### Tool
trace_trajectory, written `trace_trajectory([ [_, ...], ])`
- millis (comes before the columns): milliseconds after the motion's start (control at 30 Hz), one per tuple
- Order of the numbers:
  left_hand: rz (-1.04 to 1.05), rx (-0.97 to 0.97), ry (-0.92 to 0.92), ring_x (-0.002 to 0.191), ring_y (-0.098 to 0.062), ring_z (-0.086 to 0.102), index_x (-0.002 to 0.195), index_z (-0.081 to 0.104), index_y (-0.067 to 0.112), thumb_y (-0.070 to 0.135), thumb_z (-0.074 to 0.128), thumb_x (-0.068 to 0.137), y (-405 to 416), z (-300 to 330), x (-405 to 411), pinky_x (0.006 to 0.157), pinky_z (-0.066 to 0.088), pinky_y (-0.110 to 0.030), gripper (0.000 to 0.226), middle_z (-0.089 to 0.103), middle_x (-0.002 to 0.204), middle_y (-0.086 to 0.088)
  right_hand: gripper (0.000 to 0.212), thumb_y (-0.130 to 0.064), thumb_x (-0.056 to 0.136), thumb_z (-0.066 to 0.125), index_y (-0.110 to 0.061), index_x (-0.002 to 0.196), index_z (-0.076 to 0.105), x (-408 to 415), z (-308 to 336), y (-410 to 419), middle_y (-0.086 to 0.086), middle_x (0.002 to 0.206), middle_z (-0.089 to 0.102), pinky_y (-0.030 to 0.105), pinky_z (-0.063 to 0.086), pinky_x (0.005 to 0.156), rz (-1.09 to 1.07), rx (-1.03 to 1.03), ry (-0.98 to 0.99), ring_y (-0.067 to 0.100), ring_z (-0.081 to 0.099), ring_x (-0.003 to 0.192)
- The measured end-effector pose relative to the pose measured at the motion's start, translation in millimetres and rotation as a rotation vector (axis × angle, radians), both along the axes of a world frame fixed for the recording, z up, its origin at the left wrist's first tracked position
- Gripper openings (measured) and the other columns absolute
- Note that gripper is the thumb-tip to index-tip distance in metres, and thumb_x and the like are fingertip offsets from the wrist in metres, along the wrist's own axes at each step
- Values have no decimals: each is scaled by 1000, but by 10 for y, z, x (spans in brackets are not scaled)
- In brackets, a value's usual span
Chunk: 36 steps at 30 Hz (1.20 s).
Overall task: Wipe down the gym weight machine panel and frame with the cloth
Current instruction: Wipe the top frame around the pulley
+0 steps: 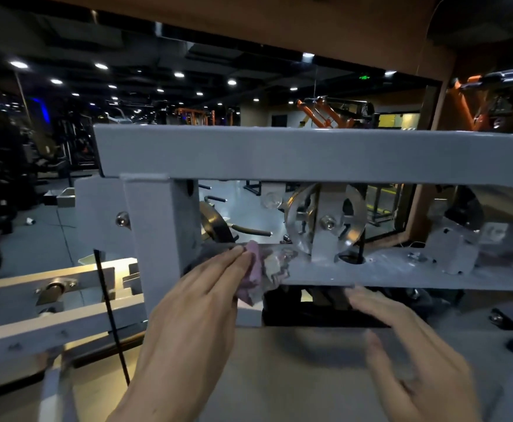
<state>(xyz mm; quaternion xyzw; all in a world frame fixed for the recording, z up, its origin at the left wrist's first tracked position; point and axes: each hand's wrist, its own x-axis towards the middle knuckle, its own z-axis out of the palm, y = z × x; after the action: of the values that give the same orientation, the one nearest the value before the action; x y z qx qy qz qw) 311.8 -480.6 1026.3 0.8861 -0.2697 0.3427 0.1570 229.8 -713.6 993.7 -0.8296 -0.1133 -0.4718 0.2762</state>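
Observation:
A grey steel frame (279, 153) of the weight machine fills the middle of the view, with a top beam, a left upright and a lower crossbar (386, 274). A crumpled purple and white cloth (264, 269) lies on the left end of the lower crossbar. My left hand (200, 300) presses the cloth against the frame with straight fingers. Lower right, my right hand (401, 345) is blurred, fingers straight, reaching under the crossbar's edge and holding nothing. A metal pulley wheel (325, 220) sits between the beams.
A black cable (109, 315) runs down at the left beside a lower grey arm (51, 318) with a bolt. Orange gym machines (334, 112) stand at the back right. A dark block (316, 312) sits under the crossbar. Grey floor lies at the left.

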Motion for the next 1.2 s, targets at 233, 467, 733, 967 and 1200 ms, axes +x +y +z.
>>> trace_trajectory([
  [233, 58, 6, 82, 129, -12, 57, 147, 51, 32, 21, 63, 95, -296, 126, -56, 91, 56, -33, 55, 55, 147, 16, 26, -13, 91, 52, -18, 89, 77, 133, -245, -190, -12, 110, 72, 29, 52, 92, -23, -1, -165, 10, 67, 108],
  [467, 142, -30, 61, 117, -6, 60, 122, 67, 30, 24, 53, 88, -343, 112, -211, 85, 56, -29, 38, 67, 128, 18, 24, -7, 87, 56, -9, 93, 79, 493, -225, -86, 4, 125, 68, 47, 42, 110, 51, -86, -337, 25, 57, 127],
  [733, 74, -92, 4, 121, -11, 63, 117, 74, 17, 23, 50, 84, -796, 7, -266, 102, 46, -23, 41, 71, 124, 8, 21, -12, 84, 59, -8, 80, 80, 735, -374, -153, 5, 128, 66, 44, 37, 116, 26, -155, -416, 21, 56, 128],
  [967, 200, -89, 25, 123, -7, 61, 116, 74, 23, 32, 47, 87, -436, 107, -243, 103, 49, -30, 40, 70, 124, 15, 24, -6, 84, 58, -12, 80, 80, 730, -406, -195, 6, 127, 68, 47, 41, 114, 75, -159, -440, 22, 56, 132],
  [1200, 377, -111, 197, 109, -13, 59, 135, 57, 34, 23, 41, 98, -510, 340, -145, 78, 46, -28, 41, 62, 127, 17, 23, -5, 81, 59, -14, 77, 80, 751, -412, -185, 4, 121, 70, 46, 42, 112, 72, -152, -472, 21, 59, 124],
])
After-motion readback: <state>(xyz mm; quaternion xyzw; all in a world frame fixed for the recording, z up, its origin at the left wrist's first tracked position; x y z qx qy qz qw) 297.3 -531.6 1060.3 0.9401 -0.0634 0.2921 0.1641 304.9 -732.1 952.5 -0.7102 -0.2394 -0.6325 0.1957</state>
